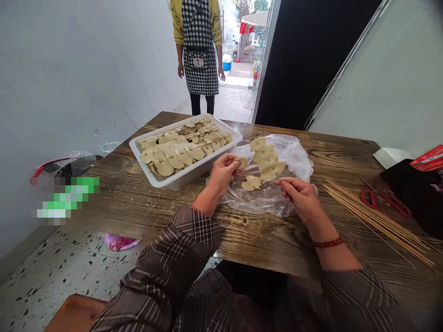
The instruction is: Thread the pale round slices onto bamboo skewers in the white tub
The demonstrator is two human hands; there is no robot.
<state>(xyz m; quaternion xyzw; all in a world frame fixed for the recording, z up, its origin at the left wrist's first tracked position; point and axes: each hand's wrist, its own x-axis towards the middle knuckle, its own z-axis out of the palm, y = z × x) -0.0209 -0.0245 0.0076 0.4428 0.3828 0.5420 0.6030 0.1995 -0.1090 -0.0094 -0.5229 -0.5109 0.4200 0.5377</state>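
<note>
Just off the left edge of the table (166, 203), a green and white thing (71, 193), too blurred to name, with a dark, red-edged bundle (62, 170) behind it. Lower down, on the speckled floor, a pink bag (119, 242), partly hidden under the table. Near the table's far left corner, set at a slant, a white tub (188, 177) heaped with pale, flat rounds (169, 159) threaded on thin sticks. Beyond the table's far edge, a person (199, 50) in a checked apron and yellow sleeves, standing with arms down.

Right of the tub, above the middle of the table, the left hand (221, 173), thumb and fingers pinched together on a single slice (242, 162). Beneath and beyond, a crumpled clear bag (294, 154), with a few loose slices (251, 183) lying on it. Between the hands, a stick (278, 177) carrying a row of threaded slices (266, 159), slanting toward the far edge. At its near end, the right hand (301, 196), fingertips clamped on the stick, a red bracelet (328, 242) around the wrist.

Farther right, bare sticks (374, 219) spread toward the near right corner, then red-handled scissors (397, 204) beside a black bag (411, 193), and red packets (429, 157) above it.
</note>
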